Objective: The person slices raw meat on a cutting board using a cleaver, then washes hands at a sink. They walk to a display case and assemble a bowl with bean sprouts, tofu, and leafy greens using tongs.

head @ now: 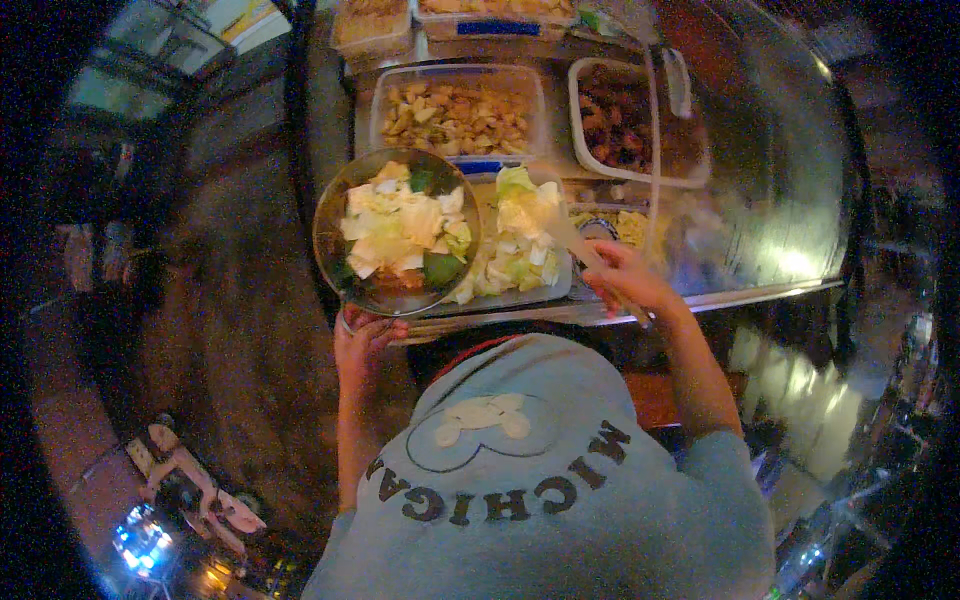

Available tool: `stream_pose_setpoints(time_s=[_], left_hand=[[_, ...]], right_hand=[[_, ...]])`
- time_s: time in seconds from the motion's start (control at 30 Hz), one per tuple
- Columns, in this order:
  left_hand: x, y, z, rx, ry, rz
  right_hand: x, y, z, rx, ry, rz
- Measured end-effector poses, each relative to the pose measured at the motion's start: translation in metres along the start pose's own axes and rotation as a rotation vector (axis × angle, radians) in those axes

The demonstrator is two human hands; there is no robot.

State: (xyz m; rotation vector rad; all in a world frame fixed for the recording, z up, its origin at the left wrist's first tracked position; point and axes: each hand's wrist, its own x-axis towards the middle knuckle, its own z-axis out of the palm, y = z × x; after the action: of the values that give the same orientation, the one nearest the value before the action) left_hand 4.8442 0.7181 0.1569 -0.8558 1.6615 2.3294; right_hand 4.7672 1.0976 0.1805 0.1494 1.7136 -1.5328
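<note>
My left hand (366, 331) grips the near rim of a round bowl (322, 247). Cut cabbage leaves (397, 217) fill its middle, with some dark green pieces among them. In my right hand (622, 274) is a long flat-bladed utensil (577, 241), its blade blurred, so I cannot tell whether it is a knife or a spatula. The blade's end is at a clump of cut cabbage (525, 202). More chopped cabbage (521, 262) lies on a pale tray or board (555, 291) right of the bowl, near the counter's front edge.
Behind the bowl stands a clear plastic container (457, 71) of pale chopped food. A white-rimmed container (577, 112) with dark pieces is at the right. Further containers (495, 28) sit at the back. The metal counter edge (720, 300) runs before me. Light shines on the counter's right side.
</note>
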Motion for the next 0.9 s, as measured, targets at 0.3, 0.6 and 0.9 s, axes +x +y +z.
stream_pose_setpoints(time_s=[0.3, 0.6, 0.9], left_hand=[[0.014, -0.009, 0.007, -0.127, -0.263, -0.171], [0.017, -0.026, 0.019, -0.105, -0.348, -0.155], [0.011, -0.036, 0.024, -0.218, -0.312, -0.12]], right_hand=[[0.02, -0.059, 0.06, -0.676, -0.003, -0.228], [-0.001, -0.064, 0.054, -0.99, 0.175, -0.348], [0.015, -0.024, 0.079, -0.996, 0.072, -0.344]])
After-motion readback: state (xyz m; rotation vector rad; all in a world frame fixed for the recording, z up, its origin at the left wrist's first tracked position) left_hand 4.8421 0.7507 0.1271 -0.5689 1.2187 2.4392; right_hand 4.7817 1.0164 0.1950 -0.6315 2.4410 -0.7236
